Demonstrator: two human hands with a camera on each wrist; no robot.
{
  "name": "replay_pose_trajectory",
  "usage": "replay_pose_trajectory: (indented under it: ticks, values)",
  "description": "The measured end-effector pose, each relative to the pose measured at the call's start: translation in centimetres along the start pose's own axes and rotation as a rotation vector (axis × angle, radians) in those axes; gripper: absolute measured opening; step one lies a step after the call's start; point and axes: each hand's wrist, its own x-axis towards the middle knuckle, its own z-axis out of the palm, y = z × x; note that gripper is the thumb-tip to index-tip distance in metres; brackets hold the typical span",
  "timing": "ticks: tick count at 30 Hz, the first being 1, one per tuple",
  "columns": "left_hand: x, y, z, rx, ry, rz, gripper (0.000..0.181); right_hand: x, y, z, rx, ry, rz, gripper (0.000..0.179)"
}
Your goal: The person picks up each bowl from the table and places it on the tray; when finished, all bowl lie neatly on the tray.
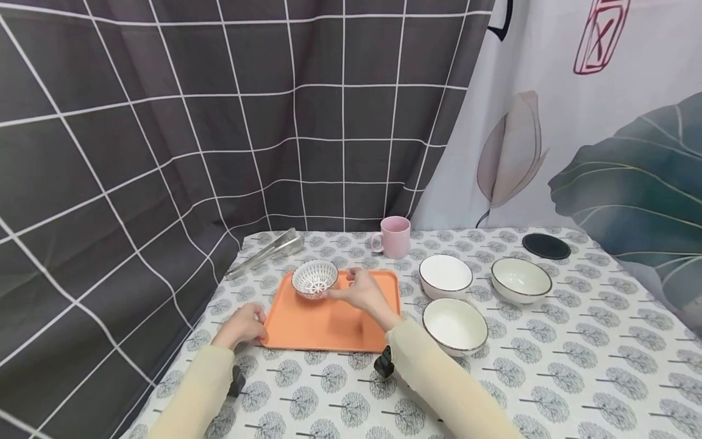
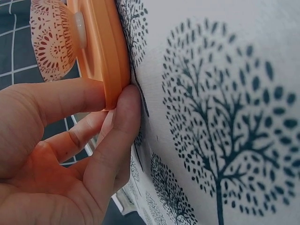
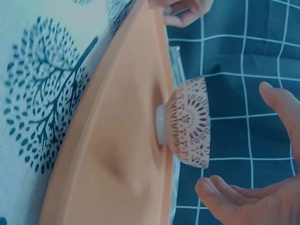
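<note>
An orange tray point(image 1: 318, 329) lies on the patterned tablecloth. My left hand point(image 1: 244, 326) pinches its left edge; in the left wrist view one digit lies over the tray's rim point(image 2: 115, 56) and another under it. A small patterned bowl point(image 1: 315, 277) stands upright near the tray's far left corner. My right hand point(image 1: 364, 292) is over the tray, just right of this bowl. Seen from the right wrist, thumb and fingers of the right hand point(image 3: 262, 201) are spread, apart from the bowl point(image 3: 190, 122), and nothing is between them.
Right of the tray stand a white bowl point(image 1: 446, 274), a cream bowl point(image 1: 455, 326) and another cream bowl point(image 1: 521, 278). A pink mug point(image 1: 396, 236) is behind the tray, metal tongs point(image 1: 269, 251) lie at the back left, and a black disc point(image 1: 546, 246) at the back right.
</note>
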Motion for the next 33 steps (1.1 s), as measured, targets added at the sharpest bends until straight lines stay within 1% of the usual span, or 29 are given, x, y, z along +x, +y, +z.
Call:
replay_pose_trajectory:
  ticks: [4, 9, 16, 19, 24, 27, 33]
  values:
    - [0.1, 0.1, -0.1, 0.002, -0.007, -0.010, 0.026, -0.5, -0.4, -0.4, 0.008, -0.021, 0.004, 0.101]
    - [0.1, 0.2, -0.1, -0.001, -0.015, -0.014, 0.026, -1.3, -0.9, -1.2, 0.040, -0.034, -0.015, 0.099]
    - [0.2, 0.1, -0.3, -0.009, -0.013, -0.001, 0.026, -2.3, -1.6, -2.4, 0.085, -0.043, -0.074, 0.096]
    - [0.1, 0.2, -0.4, -0.004, -0.011, -0.006, 0.026, -2.7, -1.9, -3.0, 0.130, -0.058, -0.086, 0.095]
    - [0.2, 0.1, -0.5, 0.007, -0.008, -0.007, 0.026, -2.8, -1.8, -4.0, 0.212, -0.049, -0.093, 0.093]
    - [0.2, 0.1, -0.5, 0.001, -0.010, -0.011, 0.027, -2.8, -1.6, -4.7, 0.225, -0.045, -0.090, 0.092]
    - [0.1, 0.2, -0.6, -0.009, -0.018, -0.007, 0.027, -2.7, -1.3, -6.2, 0.242, -0.067, -0.064, 0.090]
